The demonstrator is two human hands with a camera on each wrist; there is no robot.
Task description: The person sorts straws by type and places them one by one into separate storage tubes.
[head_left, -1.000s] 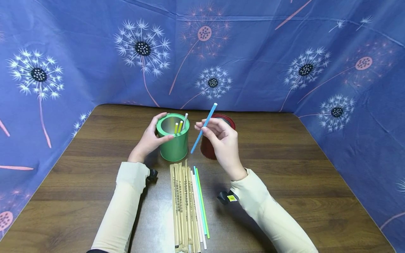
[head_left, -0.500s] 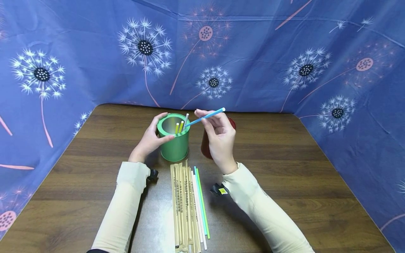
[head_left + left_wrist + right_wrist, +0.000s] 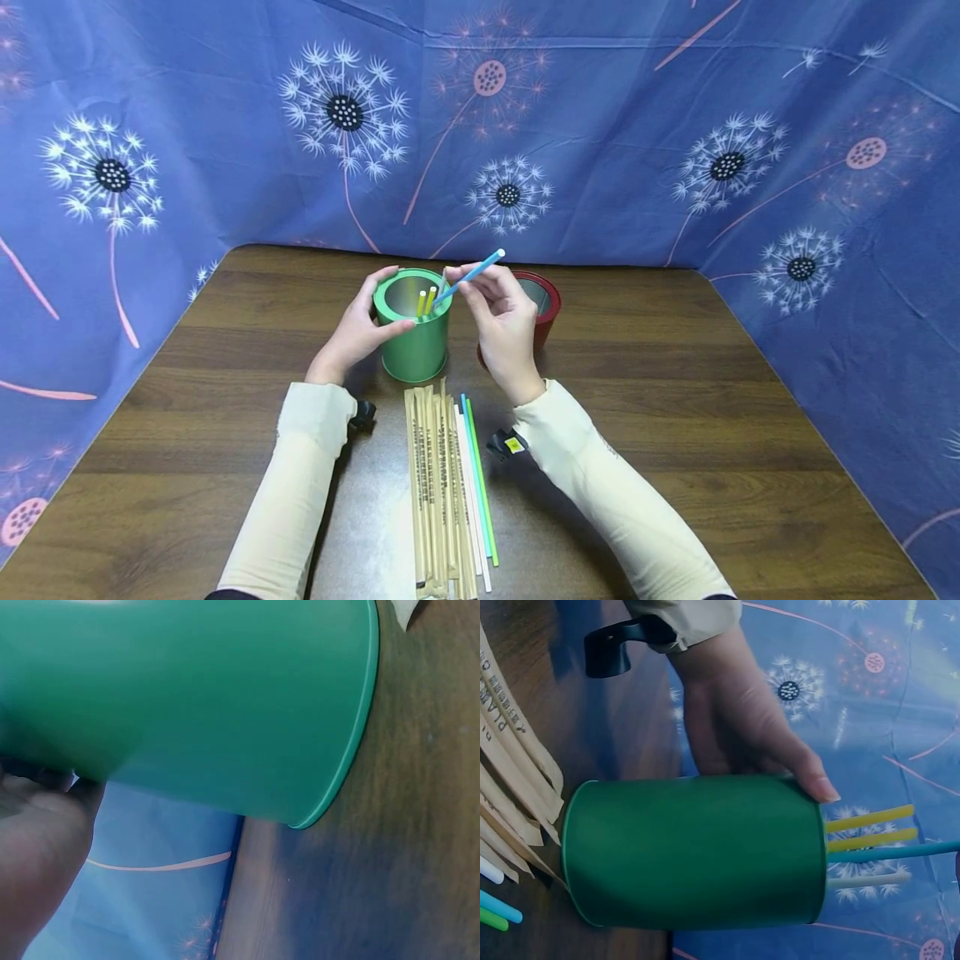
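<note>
My left hand grips the green can around its left side, thumb across the near rim. In the right wrist view, two yellow straws and a pale straw stick out of the can's mouth. Between finger and thumb, my right hand pinches a blue straw, held slanted with its upper end to the right. Its lower end passes into the can beside the other straws. Only the green can's wall and part of the left hand show in the left wrist view.
A red can stands behind the right hand, partly hidden. Paper-wrapped straws lie in a bundle in front of the green can, with loose white, blue and green straws along their right side. Blue flowered cloth hangs behind the table.
My right hand has moved left toward the green can, turning the blue straw from steep to slanted and bringing its lower end into the can's mouth. The left hand has stayed on the can.
</note>
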